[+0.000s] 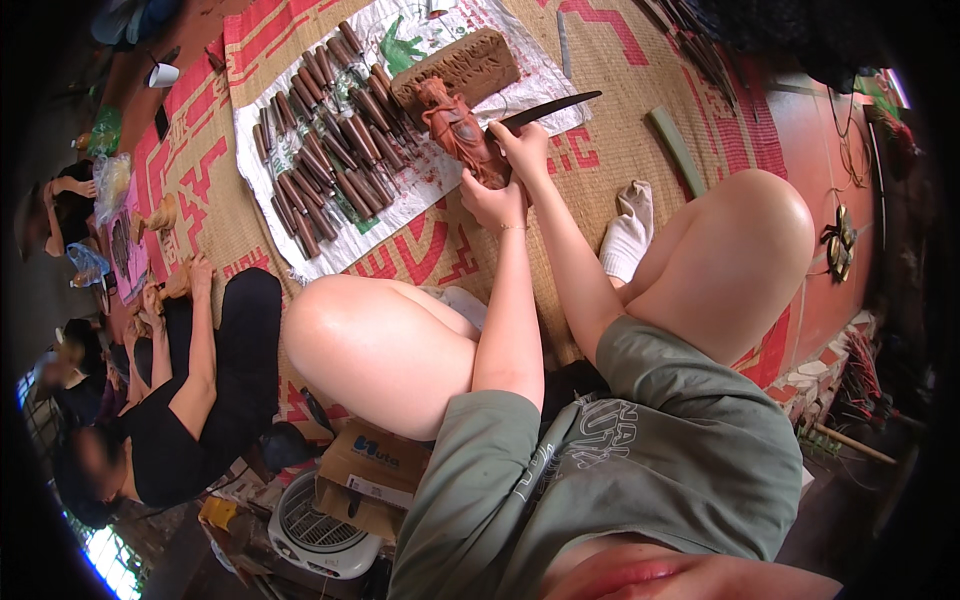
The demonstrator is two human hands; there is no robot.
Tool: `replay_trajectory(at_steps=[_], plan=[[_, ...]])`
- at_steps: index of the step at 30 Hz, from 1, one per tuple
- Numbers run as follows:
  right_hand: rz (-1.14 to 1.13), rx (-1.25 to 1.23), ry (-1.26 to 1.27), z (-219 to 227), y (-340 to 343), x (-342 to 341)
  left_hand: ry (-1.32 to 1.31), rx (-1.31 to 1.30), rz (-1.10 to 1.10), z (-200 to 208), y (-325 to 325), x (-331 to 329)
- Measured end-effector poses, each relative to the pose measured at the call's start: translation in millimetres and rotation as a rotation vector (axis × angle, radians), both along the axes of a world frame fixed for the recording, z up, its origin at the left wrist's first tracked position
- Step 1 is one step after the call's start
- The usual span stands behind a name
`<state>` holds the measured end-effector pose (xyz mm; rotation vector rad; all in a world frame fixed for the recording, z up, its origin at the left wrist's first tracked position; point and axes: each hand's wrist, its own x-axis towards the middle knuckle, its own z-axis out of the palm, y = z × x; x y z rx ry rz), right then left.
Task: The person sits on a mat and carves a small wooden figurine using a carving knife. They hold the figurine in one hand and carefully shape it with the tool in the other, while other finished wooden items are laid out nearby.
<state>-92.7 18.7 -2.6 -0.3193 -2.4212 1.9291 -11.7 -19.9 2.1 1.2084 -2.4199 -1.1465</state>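
Observation:
A reddish-brown carved wooden figure (455,122) leans over the white sheet in front of me, its lower end in my left hand (495,203), whose fingers are wrapped round it. My right hand (525,152) is closed on a long, dark, knife-like tool (556,106), which points away to the right and lies close against the figure's side. Fingers partly hide the tool's near end. Just behind the figure sits a brown wooden block (480,68) with a rough, carved surface. Numerous carving tools with brown wooden handles (345,140) lie in rows to the left.
The white sheet (265,215) is spread on a red-patterned woven mat (400,255). A green strip (677,152) and a thin grey bar (564,42) lie on the right. Another person in black (190,400) works at the left. Near my legs stand a cardboard box (365,470) and a white heater-like appliance (325,530).

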Motion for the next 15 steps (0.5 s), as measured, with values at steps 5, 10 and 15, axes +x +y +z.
replay_trajectory(at_steps=[5, 10, 15], plan=[[0.016, 0.053, 0.037, -3.9, -1.1, -2.0, -0.018, 0.008, 0.004, 3.7, 0.7, -0.6], [-0.036, 0.339, 0.181, -2.2, -2.9, -2.8, 0.005, 0.027, 0.019, 3.1, -2.0, -0.9], [-0.047, 0.132, 0.189, -0.8, -2.8, -2.1, -0.013, 0.030, 0.013, 1.6, -1.1, -1.3]])
